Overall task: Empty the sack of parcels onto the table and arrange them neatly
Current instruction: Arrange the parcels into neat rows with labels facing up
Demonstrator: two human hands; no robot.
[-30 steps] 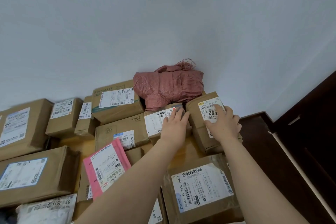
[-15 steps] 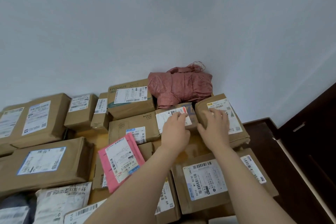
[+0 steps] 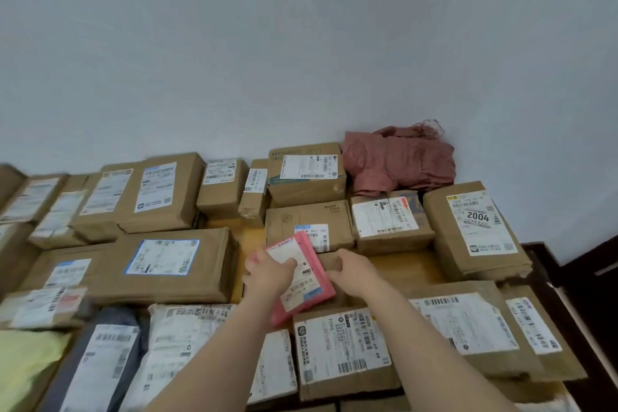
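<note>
Many brown cardboard parcels with white labels lie in rows on the table [image 3: 401, 266]. The emptied pink-red sack [image 3: 398, 160] sits crumpled on the back row by the wall. A pink parcel [image 3: 306, 281] lies tilted in the middle. My left hand [image 3: 269, 273] grips its upper left corner, fingers over the label. Just right of it, my right hand [image 3: 354, 273] curls its fingers over the edge of a small brown box [image 3: 329, 261] partly hidden under the pink parcel.
Soft mailers lie at the near left: a yellow one [image 3: 26, 361], a grey one [image 3: 100, 344] and a white one [image 3: 180, 338]. A white wall [image 3: 301, 60] runs behind the parcels. Dark wooden furniture [image 3: 585, 278] stands to the right of the table.
Both hands have come back from the back-row boxes near the sack. The left now holds the pink parcel, the right the small brown box beside it. The view has swung left.
</note>
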